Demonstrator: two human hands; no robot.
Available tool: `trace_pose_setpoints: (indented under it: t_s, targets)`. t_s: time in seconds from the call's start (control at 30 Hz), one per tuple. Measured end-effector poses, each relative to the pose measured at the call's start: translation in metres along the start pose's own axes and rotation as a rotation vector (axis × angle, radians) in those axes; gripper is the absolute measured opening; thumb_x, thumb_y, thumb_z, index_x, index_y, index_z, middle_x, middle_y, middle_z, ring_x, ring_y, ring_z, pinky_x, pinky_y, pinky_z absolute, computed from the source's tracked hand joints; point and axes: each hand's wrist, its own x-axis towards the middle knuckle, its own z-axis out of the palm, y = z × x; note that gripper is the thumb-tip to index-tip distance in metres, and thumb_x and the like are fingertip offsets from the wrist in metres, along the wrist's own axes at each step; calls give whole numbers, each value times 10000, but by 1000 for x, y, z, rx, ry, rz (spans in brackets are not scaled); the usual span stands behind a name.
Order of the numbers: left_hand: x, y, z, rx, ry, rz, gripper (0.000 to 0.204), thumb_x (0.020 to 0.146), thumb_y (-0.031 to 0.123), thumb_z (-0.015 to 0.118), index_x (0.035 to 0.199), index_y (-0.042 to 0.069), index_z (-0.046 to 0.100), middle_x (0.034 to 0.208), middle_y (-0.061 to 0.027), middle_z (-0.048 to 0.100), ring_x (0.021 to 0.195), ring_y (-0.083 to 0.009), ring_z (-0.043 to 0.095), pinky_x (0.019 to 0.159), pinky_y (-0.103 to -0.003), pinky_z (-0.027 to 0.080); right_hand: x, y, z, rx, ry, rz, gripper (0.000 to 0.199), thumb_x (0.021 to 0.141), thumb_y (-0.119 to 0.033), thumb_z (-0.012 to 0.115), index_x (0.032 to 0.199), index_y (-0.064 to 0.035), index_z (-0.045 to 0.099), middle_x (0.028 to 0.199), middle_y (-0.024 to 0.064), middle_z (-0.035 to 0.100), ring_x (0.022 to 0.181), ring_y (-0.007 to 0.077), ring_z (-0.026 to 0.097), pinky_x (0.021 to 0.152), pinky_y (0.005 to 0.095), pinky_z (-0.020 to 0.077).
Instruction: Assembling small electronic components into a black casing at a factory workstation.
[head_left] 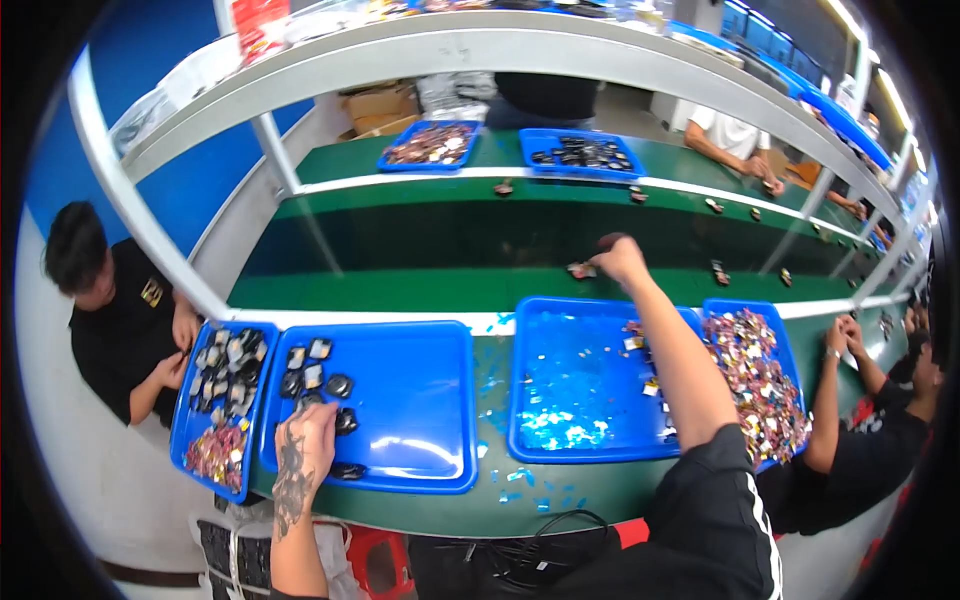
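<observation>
My left hand (pixel 308 438), tattooed, reaches into a blue tray (pixel 420 400) at the left. Its fingers close on a small black part (pixel 309 399) that they mostly cover. Several similar black parts (pixel 340 385) with pale tops lie around it. My right hand (pixel 624 262) stretches forward over the green conveyor belt (pixel 430 245), fingers pinched. At its fingertips is a small dark and reddish part (pixel 581 270) with a pale spot, touching or just above the belt. Under my right forearm is another blue tray (pixel 535 380), with blue film scraps and a few small reddish pieces.
A heaped tray of reddish pieces (pixel 755 385) stands at the right. A mixed tray (pixel 217 400) is at far left. Small parts (pixel 720 272) ride the belt. A metal shelf (pixel 450 60) spans overhead. Co-workers (pixel 120 320) sit on both sides and across.
</observation>
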Motion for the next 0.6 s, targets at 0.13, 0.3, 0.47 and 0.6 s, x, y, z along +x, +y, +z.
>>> trace_pose_setpoints:
  t_s: [0.13,0.3,0.47,0.6]
  targets:
    - [10,-11,-16,-187,283,-255,135,860,56,637,975,21,699,909,-155,703,825,-308,690,739,-365,535,-61,-72,4,84,110,-503,212,792,-49,604,999,-34,648,893,145,674,794,318,655,710,381,525]
    - [-28,-62,-65,-717,627,-711,182,911,81,637,1052,-30,671,915,-98,710,753,-144,678,667,-257,548,-189,-192,76,97,-663,-1091,287,794,-126,676,1053,-2,668,999,210,662,988,363,625,887,423,499]
    - [-63,-69,-75,-832,654,-754,190,885,47,661,1044,-56,659,971,-109,690,776,-169,683,687,-270,567,-239,-234,151,81,-569,-1184,401,809,-139,690,1182,-14,608,1139,202,608,1076,364,574,908,419,487]
    - [-77,-88,-89,43,702,-645,124,817,48,698,932,15,731,896,-95,657,748,-156,680,674,-254,525,-236,-239,159,-120,-599,-1188,348,786,-160,717,1098,-21,651,1002,168,646,951,353,614,850,434,508]
